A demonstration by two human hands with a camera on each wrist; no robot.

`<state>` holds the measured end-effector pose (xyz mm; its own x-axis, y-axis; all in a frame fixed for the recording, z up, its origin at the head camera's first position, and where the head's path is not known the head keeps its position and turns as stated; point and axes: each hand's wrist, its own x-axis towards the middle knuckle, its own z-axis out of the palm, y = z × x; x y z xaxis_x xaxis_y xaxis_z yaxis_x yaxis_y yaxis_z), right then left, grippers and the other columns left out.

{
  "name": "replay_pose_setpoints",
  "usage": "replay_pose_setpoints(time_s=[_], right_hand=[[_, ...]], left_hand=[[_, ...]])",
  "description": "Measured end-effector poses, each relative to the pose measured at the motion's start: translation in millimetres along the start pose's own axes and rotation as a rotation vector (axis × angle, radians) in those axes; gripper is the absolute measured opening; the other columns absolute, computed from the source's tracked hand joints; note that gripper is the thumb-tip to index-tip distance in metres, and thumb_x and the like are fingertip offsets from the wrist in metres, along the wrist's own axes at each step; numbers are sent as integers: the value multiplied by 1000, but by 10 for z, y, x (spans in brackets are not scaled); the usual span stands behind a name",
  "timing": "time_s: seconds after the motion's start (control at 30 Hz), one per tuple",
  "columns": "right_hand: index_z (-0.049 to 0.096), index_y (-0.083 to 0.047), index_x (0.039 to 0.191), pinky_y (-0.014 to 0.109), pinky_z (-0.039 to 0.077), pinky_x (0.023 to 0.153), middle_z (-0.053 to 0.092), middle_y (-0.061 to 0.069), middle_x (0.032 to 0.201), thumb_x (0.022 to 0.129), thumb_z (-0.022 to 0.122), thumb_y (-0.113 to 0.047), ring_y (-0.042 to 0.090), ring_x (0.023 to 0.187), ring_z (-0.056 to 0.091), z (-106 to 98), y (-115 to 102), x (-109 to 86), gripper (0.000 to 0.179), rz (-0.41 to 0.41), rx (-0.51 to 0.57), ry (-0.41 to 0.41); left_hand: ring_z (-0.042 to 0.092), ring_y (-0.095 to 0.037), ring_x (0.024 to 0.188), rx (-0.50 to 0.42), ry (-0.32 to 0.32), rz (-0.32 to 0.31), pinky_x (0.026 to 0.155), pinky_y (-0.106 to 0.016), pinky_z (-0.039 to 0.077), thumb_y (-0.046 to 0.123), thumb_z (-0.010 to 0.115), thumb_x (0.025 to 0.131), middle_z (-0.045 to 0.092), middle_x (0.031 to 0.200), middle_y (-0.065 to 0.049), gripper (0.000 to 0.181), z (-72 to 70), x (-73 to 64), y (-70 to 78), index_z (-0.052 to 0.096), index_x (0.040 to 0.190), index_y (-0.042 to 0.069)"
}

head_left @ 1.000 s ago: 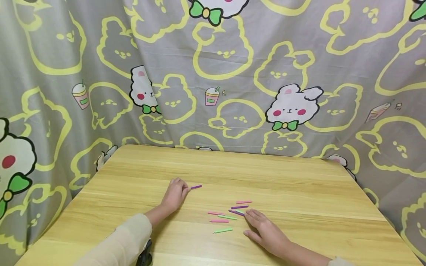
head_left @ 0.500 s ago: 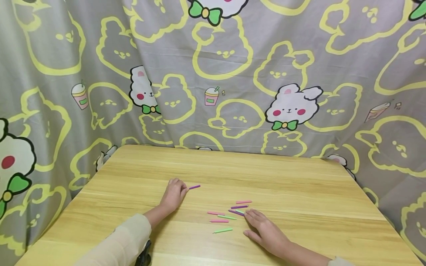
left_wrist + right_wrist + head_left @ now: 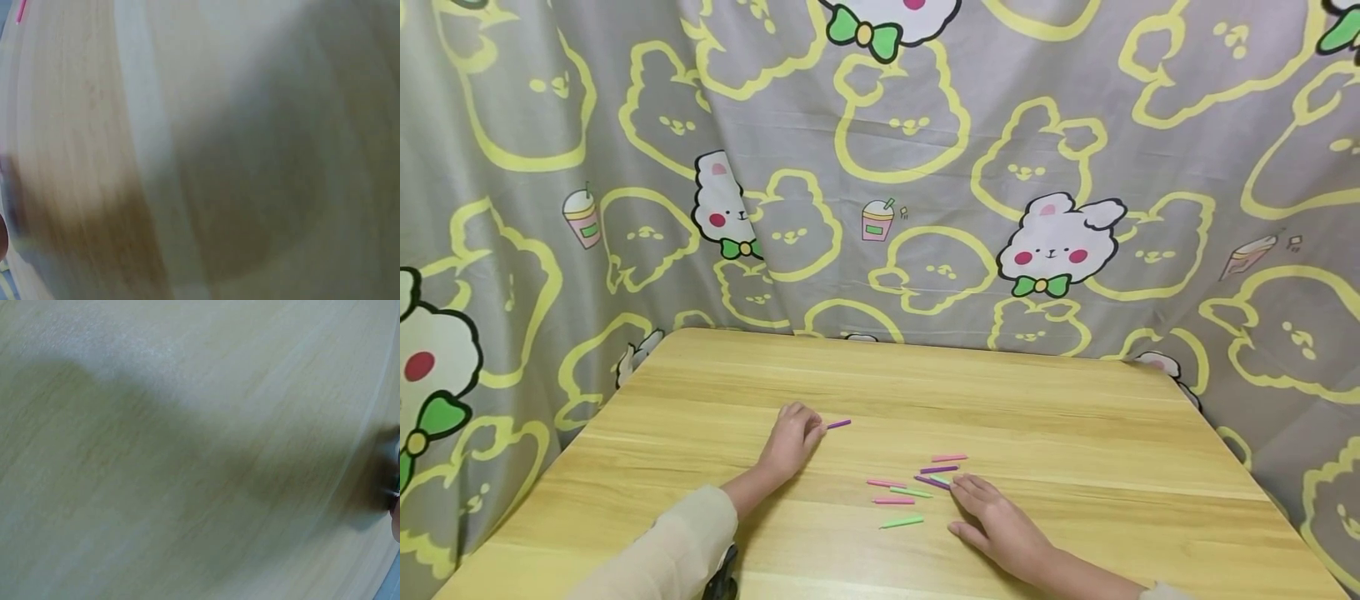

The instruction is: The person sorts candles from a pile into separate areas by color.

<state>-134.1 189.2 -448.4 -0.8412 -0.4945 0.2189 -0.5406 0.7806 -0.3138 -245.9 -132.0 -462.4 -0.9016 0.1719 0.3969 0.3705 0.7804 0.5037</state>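
My left hand [image 3: 790, 439] pinches one end of a thin purple stick [image 3: 839, 424] between thumb and fingers, low over the table. My right hand [image 3: 1002, 521] lies palm down at the right of a loose group of slim coloured sticks, its fingers stretched out. Its fingertips overlap the ends of a purple stick [image 3: 931, 481] and a short-looking green one. Around them lie another purple stick [image 3: 938, 469], a pink stick [image 3: 950, 457], two more pink ones and two green ones, such as the nearest green stick [image 3: 902, 522]. In both wrist views only a fingertip shows at the edge.
The wooden table [image 3: 1060, 417] has rounded far corners. A grey curtain [image 3: 925, 108] with cartoon rabbits hangs behind it and along both sides. A black object [image 3: 721, 577] shows beneath the left sleeve. The left wrist view has a pink stick [image 3: 21, 10] in its top corner.
The purple stick in my left hand has shifted very slightly left together with the hand. My right hand and the other sticks stay in place.
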Motion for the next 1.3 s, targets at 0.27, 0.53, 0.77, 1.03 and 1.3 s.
replay_pose_setpoints(time_s=[0.27,0.53,0.77,1.03,1.3], right_hand=[[56,3,123,48,45,94,56,18,128,90,57,-38,36,119,51,15,2,-2,53,6,-24,16],[56,3,123,48,44,94,55,18,129,89,58,-36,37,120,50,15,0,-5,52,17,-14,11],[57,4,122,49,45,92,57,18,127,90,58,-37,37,118,52,12,9,-7,51,-6,-17,28],[57,3,122,49,45,92,57,18,128,90,58,-37,37,118,52,-1,14,-18,51,-10,-13,40],[57,2,123,48,45,94,55,17,129,89,59,-34,36,120,50,9,27,-28,50,10,-14,24]], left_hand=[[53,-24,93,-73,77,76,81,-38,49,9,69,81,61,93,-9,16,2,17,119,64,94,0],[53,-23,93,-198,61,79,76,-31,54,12,69,82,61,94,-9,20,30,45,257,63,96,-1],[54,-25,93,-308,48,52,78,-31,55,6,68,82,59,94,-11,20,58,29,378,63,98,-5],[57,-25,89,-332,66,140,79,-36,52,8,69,81,61,92,-11,21,165,1,518,63,97,-4],[56,-22,89,-331,29,138,78,-32,50,12,68,82,62,94,-10,22,241,-54,624,63,99,-1]])
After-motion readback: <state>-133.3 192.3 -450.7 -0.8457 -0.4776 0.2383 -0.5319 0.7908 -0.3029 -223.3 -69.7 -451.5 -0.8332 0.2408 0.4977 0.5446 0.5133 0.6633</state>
